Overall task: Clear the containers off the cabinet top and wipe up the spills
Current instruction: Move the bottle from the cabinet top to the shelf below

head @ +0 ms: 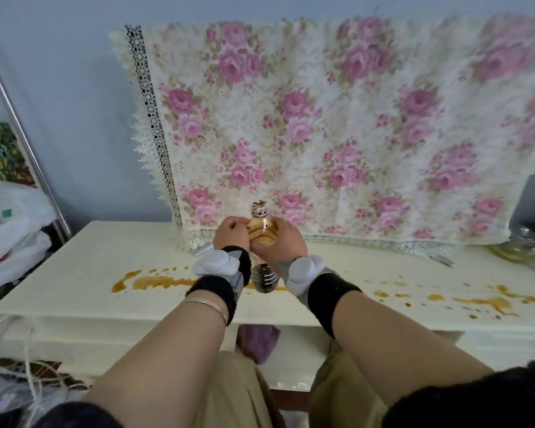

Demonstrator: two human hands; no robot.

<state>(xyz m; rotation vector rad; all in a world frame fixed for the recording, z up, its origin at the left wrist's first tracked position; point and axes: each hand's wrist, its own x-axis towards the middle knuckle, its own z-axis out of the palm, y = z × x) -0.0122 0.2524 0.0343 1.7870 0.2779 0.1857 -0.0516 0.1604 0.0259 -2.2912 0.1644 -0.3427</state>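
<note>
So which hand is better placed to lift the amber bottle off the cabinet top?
Probably the right hand: its fingers wrap the amber bottle, while the left hand only touches its side, fingers curled.

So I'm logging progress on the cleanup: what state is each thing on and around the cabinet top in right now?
Amber bottle: upright, capped, held above the cabinet top.
Left hand: grips the bottle's left side.
Right hand: grips the bottle's right side.
Cabinet top: not yet wiped.
Orange spill, left: still wet-looking streak.
Orange spill, right: scattered drops and streak.
Floral cloth: hanging against the wall.
</note>
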